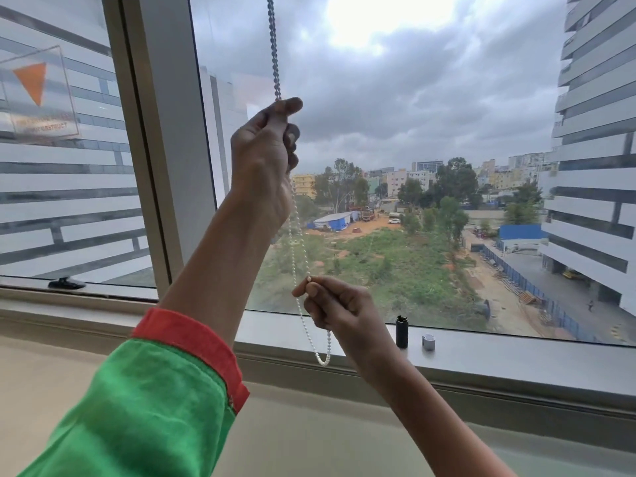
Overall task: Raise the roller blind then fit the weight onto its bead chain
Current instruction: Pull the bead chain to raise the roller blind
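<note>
A white bead chain [274,46] hangs from above the frame in front of the window glass. My left hand [265,156], raised high, is shut on the chain where it comes down. Below that hand the chain runs on as a loop whose bottom [323,359] dangles just above the sill. My right hand [337,308], lower and to the right, pinches one strand of this loop between thumb and forefinger. A black cylindrical weight piece [401,331] stands upright on the sill right of my right hand, and a small grey cap piece [428,341] sits beside it. The blind itself is out of view.
The metal window sill [516,359] runs across the view, with a beige ledge [309,435] below it. A vertical window frame post [165,132] stands to the left of the chain. A black window latch [67,283] sits at the lower left pane.
</note>
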Tool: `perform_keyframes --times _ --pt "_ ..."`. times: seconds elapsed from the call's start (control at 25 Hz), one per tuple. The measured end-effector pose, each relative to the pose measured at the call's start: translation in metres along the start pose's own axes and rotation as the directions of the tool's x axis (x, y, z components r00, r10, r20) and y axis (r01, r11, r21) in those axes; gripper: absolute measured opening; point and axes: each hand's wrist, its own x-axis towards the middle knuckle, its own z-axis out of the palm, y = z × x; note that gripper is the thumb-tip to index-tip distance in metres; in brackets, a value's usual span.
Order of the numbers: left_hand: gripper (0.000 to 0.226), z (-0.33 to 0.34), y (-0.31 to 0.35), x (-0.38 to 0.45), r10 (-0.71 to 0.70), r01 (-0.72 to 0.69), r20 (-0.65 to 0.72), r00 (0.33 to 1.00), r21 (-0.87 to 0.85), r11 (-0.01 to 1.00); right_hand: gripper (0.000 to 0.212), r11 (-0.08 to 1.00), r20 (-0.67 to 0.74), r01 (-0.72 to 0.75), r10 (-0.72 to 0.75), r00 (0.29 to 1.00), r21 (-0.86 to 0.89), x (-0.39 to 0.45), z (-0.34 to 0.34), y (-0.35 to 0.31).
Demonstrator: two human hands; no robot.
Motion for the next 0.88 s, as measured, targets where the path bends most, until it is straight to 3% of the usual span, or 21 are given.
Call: perform_keyframes --times 0.12,0.32,0.52,0.6,0.76,0.88 --pt "0.024 -0.012 -0.010 -0.013 0.020 -0.020 -0.044 0.999 0.016 1.000 0.025 0.998 0.052 -0.061 0.062 0.997 -0.020 -0.005 0.000 0.010" --pt "0.022 -0.034 -0.026 -0.050 0.008 -0.008 -0.038 0.999 0.015 1.000 0.020 0.974 -0.033 -0.153 0.149 0.988 -0.166 0.000 -0.005 0.011" --pt "0.024 -0.055 -0.059 -0.091 -0.144 0.140 -0.023 0.989 -0.127 0.982 0.040 0.997 0.028 -0.017 0.019 0.999 -0.077 0.033 0.003 -0.038" --pt "0.027 -0.058 -0.070 -0.105 -0.206 0.200 -0.019 0.978 -0.173 0.964 0.037 0.998 0.033 0.042 -0.040 0.999 -0.054 0.047 0.013 -0.064" --pt "0.026 -0.053 -0.076 -0.113 -0.236 0.231 -0.014 0.972 -0.151 0.961 0.034 0.986 -0.007 0.060 -0.059 0.998 0.157 0.072 0.029 -0.108" --pt "0.024 -0.051 -0.074 -0.115 -0.224 0.220 -0.017 0.974 -0.138 0.966 0.027 0.984 -0.023 0.052 -0.048 0.999 0.173 0.082 0.036 -0.123"
